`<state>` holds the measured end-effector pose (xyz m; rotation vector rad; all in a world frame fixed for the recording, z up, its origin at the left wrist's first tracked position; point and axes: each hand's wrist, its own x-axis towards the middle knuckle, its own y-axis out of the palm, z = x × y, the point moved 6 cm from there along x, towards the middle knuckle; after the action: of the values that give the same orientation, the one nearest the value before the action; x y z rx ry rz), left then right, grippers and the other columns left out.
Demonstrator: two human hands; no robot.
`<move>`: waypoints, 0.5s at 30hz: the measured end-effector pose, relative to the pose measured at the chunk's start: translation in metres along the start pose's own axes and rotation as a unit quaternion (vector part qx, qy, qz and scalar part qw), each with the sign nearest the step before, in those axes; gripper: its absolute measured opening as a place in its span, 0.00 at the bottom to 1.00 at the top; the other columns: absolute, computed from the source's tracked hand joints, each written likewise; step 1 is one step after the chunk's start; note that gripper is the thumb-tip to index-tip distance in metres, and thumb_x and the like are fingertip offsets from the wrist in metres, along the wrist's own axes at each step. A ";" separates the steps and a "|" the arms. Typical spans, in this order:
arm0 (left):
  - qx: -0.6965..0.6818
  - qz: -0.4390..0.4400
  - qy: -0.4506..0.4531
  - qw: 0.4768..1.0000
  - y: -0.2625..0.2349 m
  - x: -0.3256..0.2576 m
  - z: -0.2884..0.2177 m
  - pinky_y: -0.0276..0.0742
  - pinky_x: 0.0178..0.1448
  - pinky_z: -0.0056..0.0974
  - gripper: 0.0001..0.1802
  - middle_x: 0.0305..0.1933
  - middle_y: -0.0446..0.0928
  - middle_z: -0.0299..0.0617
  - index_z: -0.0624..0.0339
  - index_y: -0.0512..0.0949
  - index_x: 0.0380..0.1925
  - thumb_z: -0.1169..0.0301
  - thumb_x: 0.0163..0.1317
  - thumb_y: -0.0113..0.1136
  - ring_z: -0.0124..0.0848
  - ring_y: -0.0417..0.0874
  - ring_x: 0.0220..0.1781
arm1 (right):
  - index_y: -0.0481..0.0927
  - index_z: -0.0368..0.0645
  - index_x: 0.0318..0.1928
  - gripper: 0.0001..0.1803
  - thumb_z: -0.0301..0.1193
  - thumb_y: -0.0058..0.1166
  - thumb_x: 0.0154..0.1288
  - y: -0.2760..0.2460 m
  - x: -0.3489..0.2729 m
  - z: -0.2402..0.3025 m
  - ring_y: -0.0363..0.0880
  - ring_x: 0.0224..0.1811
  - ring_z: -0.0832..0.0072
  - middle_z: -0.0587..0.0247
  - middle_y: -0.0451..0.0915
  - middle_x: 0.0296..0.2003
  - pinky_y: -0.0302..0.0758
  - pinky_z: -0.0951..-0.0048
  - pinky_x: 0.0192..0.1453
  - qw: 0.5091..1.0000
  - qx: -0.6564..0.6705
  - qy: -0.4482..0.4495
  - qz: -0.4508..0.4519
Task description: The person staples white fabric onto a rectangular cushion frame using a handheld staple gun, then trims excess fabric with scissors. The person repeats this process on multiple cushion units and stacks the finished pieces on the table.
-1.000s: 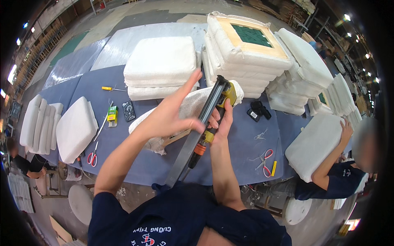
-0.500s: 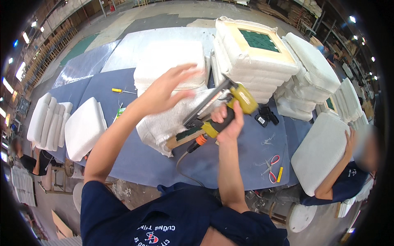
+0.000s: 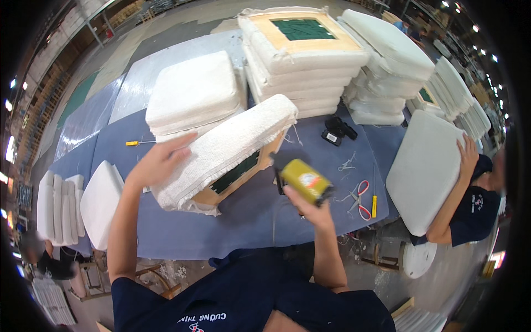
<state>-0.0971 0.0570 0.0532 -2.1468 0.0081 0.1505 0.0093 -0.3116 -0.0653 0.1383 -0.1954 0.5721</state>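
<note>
In my right hand (image 3: 314, 211) is a yellow-green staple gun (image 3: 305, 181), its handle gripped and its body partly blurred by motion. It is held over the blue-grey table, to the right of a white fabric-covered seat pad (image 3: 227, 146). That pad stands tilted, showing part of its wooden frame and dark green webbing (image 3: 237, 172) toward me. My left hand (image 3: 157, 165) is at the pad's left end, fingers stretched out along the white cover. Loose fabric edges and threads hang from the pad.
White seat pads (image 3: 191, 91) and a taller stack (image 3: 304, 66) stand behind. On the table (image 3: 254, 224) lie red-handled scissors (image 3: 362, 203), yellow screwdrivers (image 3: 374, 206), loose threads and black devices (image 3: 338, 130). At right, a co-worker's hand (image 3: 469, 157) holds another pad (image 3: 423, 171).
The seat pad has been tipped up into a slant, its far end raised to the right. My left hand has come down to its left end; the staple gun has moved lower and turned.
</note>
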 end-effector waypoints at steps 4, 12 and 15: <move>-0.125 0.057 0.093 0.986 0.005 0.078 -0.040 0.48 0.91 0.44 0.38 0.91 0.56 0.45 0.56 0.56 0.87 0.44 0.89 0.32 0.41 0.55 0.91 | 0.85 0.39 0.56 0.32 0.25 0.76 0.46 0.041 0.022 -0.007 0.90 0.43 0.49 0.45 0.88 0.39 0.83 0.65 0.46 0.971 -0.236 -0.036 0.007; -0.104 0.161 0.122 0.974 0.028 0.157 -0.037 0.41 0.93 0.42 0.35 0.92 0.51 0.44 0.57 0.49 0.89 0.52 0.91 0.30 0.40 0.50 0.93 | 0.86 0.40 0.53 0.22 0.26 0.73 0.56 0.078 0.053 -0.037 0.91 0.35 0.51 0.52 0.89 0.34 0.82 0.65 0.38 0.964 -0.205 -0.150 -0.083; -0.095 0.152 0.128 0.975 0.024 0.166 -0.025 0.41 0.93 0.43 0.35 0.92 0.51 0.42 0.53 0.51 0.89 0.50 0.91 0.31 0.40 0.50 0.92 | 0.86 0.39 0.55 0.25 0.26 0.72 0.54 0.082 0.064 -0.058 0.91 0.37 0.48 0.47 0.89 0.35 0.83 0.64 0.39 0.975 -0.163 -0.127 -0.078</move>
<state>0.0689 0.0315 0.0279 -2.3328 0.4919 0.0517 0.0251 -0.1992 -0.1011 -0.0925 -0.5199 0.3589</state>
